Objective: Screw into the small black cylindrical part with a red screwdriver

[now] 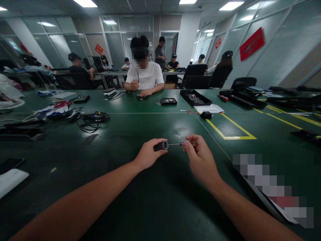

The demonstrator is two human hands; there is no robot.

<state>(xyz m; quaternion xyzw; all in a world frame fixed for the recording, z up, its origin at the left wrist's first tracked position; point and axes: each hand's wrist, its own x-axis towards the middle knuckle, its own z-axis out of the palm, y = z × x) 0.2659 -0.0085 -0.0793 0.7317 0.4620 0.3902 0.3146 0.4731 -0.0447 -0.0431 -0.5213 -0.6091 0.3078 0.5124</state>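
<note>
Between thumb and fingers, my left hand (148,154) grips a short dark cylinder (163,145) whose round, light-rimmed end faces right. My right hand (200,157) is closed around the reddish handle of a small screwdriver (181,144). Its thin metal shaft points left and meets the round end of the cylinder; whether the tip sits inside or only touches the rim is too small to tell. Both hands are held above the green table (120,194), in front of my body.
Tangled black cables (94,120) lie to the left. Ahead are a black tray of parts (195,97), a small black block (206,115) and yellow tape (238,137). A blurred-out flat item (273,194) lies right. Across the table a person (145,75) handles a dark part.
</note>
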